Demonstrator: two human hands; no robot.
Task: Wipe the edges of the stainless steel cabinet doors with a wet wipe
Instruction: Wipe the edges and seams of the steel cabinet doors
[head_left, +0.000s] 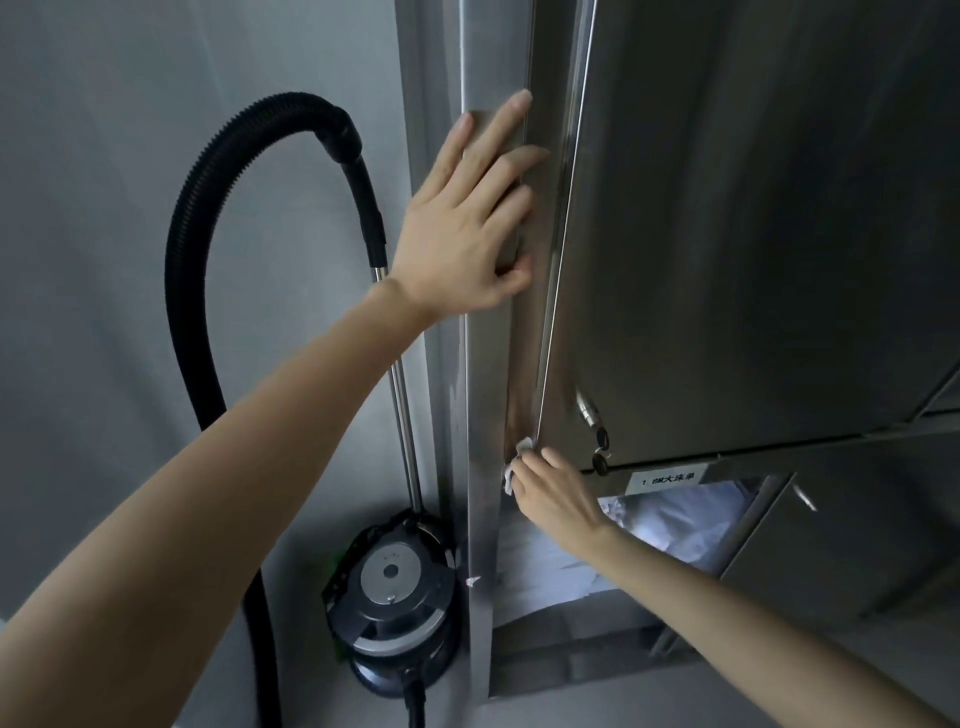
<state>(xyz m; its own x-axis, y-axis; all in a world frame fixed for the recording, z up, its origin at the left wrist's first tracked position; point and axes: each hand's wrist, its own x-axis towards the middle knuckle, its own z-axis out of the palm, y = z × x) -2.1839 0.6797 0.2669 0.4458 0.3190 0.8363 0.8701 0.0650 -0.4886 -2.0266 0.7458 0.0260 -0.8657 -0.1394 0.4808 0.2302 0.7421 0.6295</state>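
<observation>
A tall stainless steel cabinet door (727, 234) fills the upper right, standing slightly ajar from the steel frame post (480, 389). My left hand (467, 228) lies flat with straight fingers against the frame and the door's left edge, high up. Lower down, my right hand (553, 491) pinches a small white wet wipe (514, 465) and presses it to the bottom of the door's left edge (543, 384), at the corner. Most of the wipe is hidden under my fingers.
A black vacuum cleaner (395, 587) with a ribbed hose (208, 208) and metal wand stands on the floor left of the cabinet, against a grey wall. A lock with keys (597, 431) sits near the door's lower corner. Below, a labelled shelf holds bagged white linen (670, 514).
</observation>
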